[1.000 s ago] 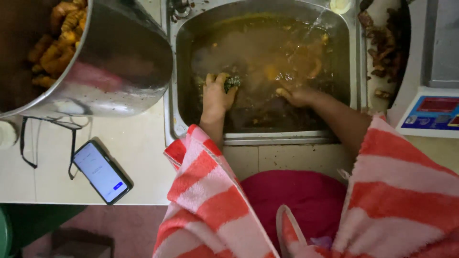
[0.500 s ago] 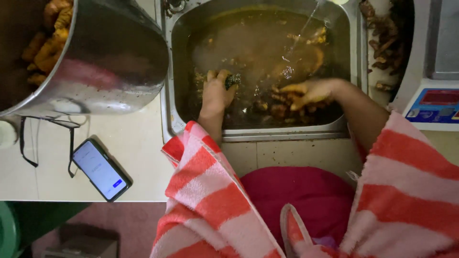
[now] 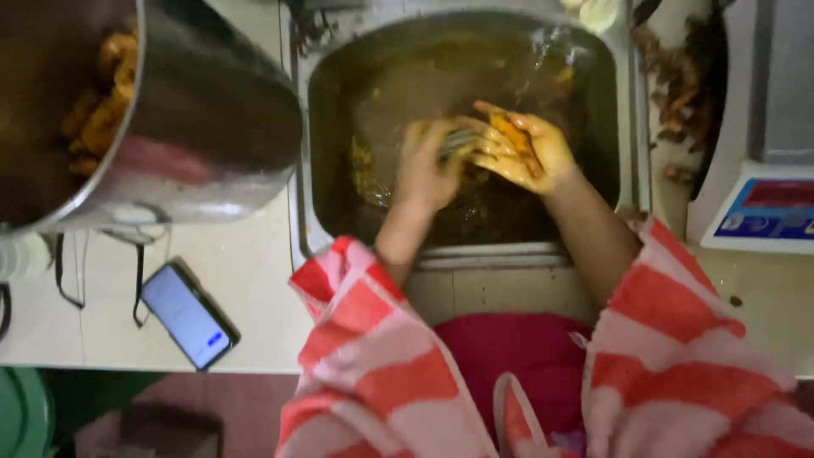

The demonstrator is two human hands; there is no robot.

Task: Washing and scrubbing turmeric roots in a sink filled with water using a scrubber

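Both my hands are raised over a steel sink [image 3: 632,127] that holds murky brown water. My right hand [image 3: 530,153] is turned palm up, and an orange-brown piece of food [image 3: 513,136] lies in its stained fingers. My left hand [image 3: 426,170] is curled around a small greyish scrub pad [image 3: 458,140] and presses it against that piece. A thin stream of water [image 3: 555,42] falls just behind the hands. Red-and-white striped sleeves cover both my arms.
A large steel pot [image 3: 203,144] with orange food pieces stands left of the sink. A phone [image 3: 188,315] with its screen lit lies on the white counter beside dark cords. Brown scraps [image 3: 678,80] are piled right of the sink, next to a weighing scale [image 3: 767,208].
Both hands have lifted out of the brown water and come together. The right hand has turned palm up with a food piece, and the left hand now rubs against it.
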